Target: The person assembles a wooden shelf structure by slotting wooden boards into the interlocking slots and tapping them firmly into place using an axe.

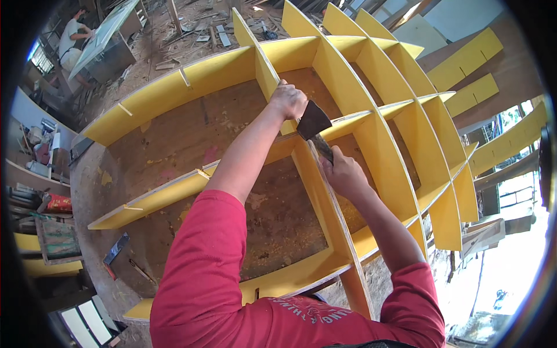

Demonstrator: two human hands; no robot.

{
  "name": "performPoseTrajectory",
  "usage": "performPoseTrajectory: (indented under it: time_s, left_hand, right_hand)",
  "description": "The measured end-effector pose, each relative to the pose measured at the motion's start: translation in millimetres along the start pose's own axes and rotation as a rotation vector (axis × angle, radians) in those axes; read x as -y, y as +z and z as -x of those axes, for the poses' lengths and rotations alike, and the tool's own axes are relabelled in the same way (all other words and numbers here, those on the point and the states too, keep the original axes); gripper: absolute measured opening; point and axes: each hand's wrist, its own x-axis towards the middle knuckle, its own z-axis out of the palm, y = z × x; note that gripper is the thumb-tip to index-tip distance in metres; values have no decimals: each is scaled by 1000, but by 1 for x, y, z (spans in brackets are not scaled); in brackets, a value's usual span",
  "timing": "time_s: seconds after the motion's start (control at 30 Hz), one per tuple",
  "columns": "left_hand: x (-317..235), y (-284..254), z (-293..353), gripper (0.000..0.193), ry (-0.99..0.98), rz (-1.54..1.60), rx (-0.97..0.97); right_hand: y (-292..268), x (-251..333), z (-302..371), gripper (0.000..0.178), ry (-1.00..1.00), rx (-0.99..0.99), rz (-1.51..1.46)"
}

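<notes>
My right hand is wrapped round the short handle of a hatchet. Its broad dark head hangs over the joint where two yellow slotted panels cross; whether it touches them I cannot tell. Just to the left, my left hand is closed on the top edge of a long yellow panel. This panel interlocks with several others in a curved grid of upright boards. Part of the near joint is hidden behind the hatchet and my hands.
The grid stands on a stained brown worktable. A handsaw lies at its left. Slotted yellow strips rest at the far right. Wood scraps litter the floor. Another person stands by a board at the far left.
</notes>
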Motion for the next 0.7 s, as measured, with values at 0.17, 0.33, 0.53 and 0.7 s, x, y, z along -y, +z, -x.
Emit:
performPoseTrajectory:
  time_s: [0.17,0.33,0.53,0.7]
  left_hand:
    - [23,13,7,23,-69,-111,113]
    - [-35,-16,-15,24,-36,-74,169]
    - [24,25,14,18,53,31,-136]
    - [1,19,-4,17,-1,-26,-103]
  right_hand:
    - [-26,21,-7,43,-115,51,-42]
    - [-35,8,10,40,-39,-217,-231]
    - [-10,20,-6,48,-7,95,41]
    - [-43,25,6,47,-15,-51,-156]
